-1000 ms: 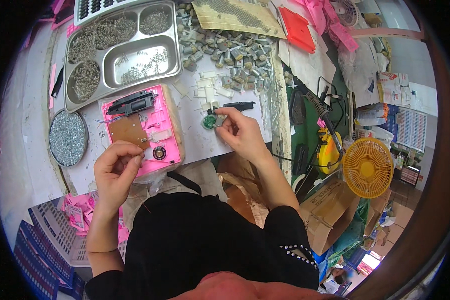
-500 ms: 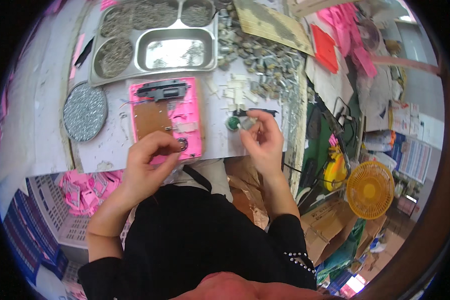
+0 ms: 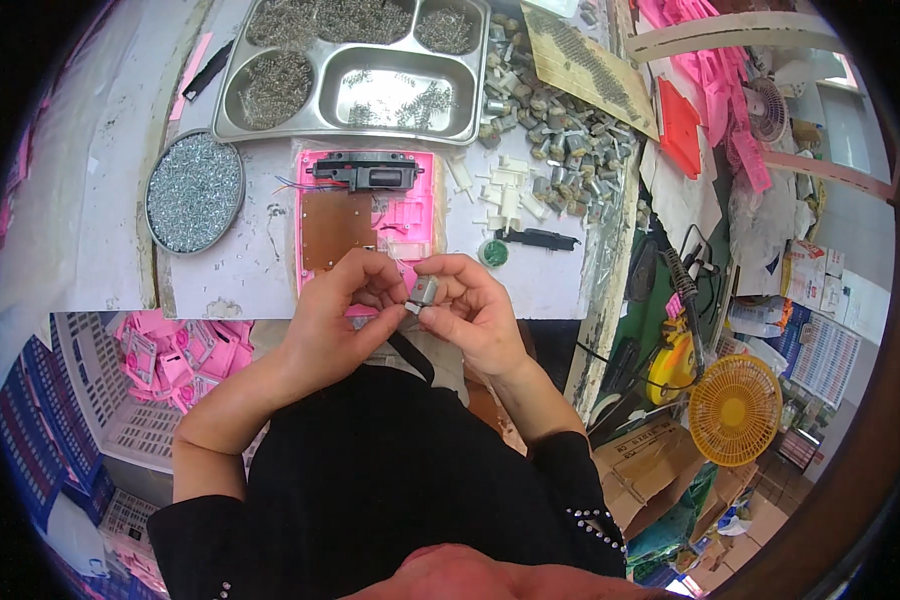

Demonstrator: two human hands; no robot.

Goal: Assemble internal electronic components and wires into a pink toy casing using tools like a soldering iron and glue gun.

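Both my hands meet over the near edge of a pink plastic housing [image 3: 425, 190]. My right hand [image 3: 480, 318] pinches a small silver motor [image 3: 425, 290] between thumb and fingers. The closed fingertips of my left hand [image 3: 345, 312] touch the motor's lower end; what they hold, if anything, is mostly hidden. Inside the housing are a black gearbox-like unit [image 3: 370, 173], a brown board [image 3: 335, 230] and thin wires. Right of the housing stands a small round pot of green paste [image 3: 492, 253], beside a black plastic strip [image 3: 540, 239] and white plastic parts [image 3: 505, 190].
A steel compartment tray [image 3: 345, 135] of small metal pieces stands at the back. To the left is a round dish of screws [image 3: 195, 190]. Many motors [image 3: 570, 150] lie at the back right. A crate [image 3: 155, 435] of pink parts sits lower left; a yellow fan [image 3: 735, 410] is at right.
My right hand has moved left from beside the green pot, carrying the motor to my left hand. My left hand has shifted slightly, and the whole view has shifted.
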